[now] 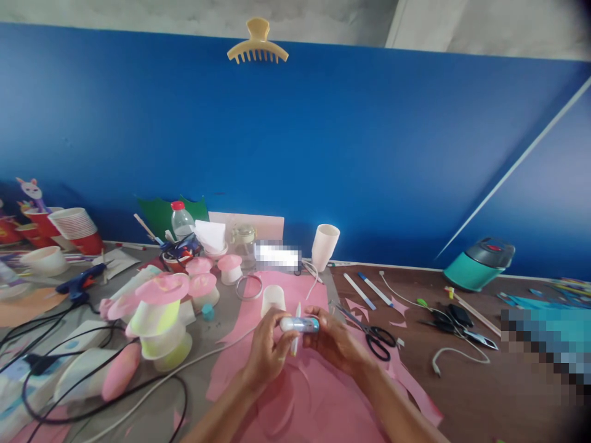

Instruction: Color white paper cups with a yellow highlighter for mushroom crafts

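Both my hands meet over a pink paper sheet (318, 394) at the table's front middle. Between them is a small white and blue tube-shaped object (299, 324), held level. My left hand (268, 351) grips its left end and also holds a thin white stick that points down. My right hand (335, 341) pinches the blue right end. A white paper cup (273, 300) stands just behind my hands on the pink sheet.
Black scissors (375, 338) lie right of my hands. Pink and white paper-cup crafts (161, 314) stand to the left, among black cables (92, 381) and a blue glue gun (80, 280). Stacked cups (74, 224) sit at far left. A teal container (480, 263) is at the right rear.
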`<state>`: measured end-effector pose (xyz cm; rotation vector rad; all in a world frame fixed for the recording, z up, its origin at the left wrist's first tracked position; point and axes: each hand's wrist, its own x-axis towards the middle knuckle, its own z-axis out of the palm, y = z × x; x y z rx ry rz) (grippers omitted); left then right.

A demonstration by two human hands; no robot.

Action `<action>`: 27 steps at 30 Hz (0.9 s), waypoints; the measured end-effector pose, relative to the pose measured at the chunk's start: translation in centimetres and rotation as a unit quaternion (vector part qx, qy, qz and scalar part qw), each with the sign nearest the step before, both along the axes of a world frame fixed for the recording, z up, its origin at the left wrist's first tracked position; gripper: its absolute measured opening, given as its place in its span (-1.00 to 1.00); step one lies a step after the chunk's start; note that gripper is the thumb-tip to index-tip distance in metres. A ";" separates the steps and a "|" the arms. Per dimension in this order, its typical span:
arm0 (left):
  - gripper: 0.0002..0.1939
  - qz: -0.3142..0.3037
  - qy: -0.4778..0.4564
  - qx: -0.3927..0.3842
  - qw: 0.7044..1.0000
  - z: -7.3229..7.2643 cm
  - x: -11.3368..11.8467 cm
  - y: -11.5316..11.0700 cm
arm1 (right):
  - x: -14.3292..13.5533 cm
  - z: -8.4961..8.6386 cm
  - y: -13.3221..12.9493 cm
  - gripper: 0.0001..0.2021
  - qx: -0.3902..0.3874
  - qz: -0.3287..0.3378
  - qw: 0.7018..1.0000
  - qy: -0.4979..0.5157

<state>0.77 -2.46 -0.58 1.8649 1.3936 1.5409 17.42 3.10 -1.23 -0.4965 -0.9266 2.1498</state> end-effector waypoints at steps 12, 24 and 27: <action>-0.82 0.003 -0.001 -0.017 1.000 0.1 0.0 -0.2 | -0.3 -0.4 -0.4 -0.53 -0.053 0.043 0.998 -0.010; -0.70 -0.190 -0.051 -0.181 0.964 1.9 -1.0 0.2 | 0.9 -0.5 0.6 -0.66 -0.043 0.010 0.992 0.115; -0.69 -0.256 0.086 -0.230 0.935 2.5 -1.2 0.1 | 1.2 -0.1 0.8 -0.68 -0.040 0.005 0.991 0.127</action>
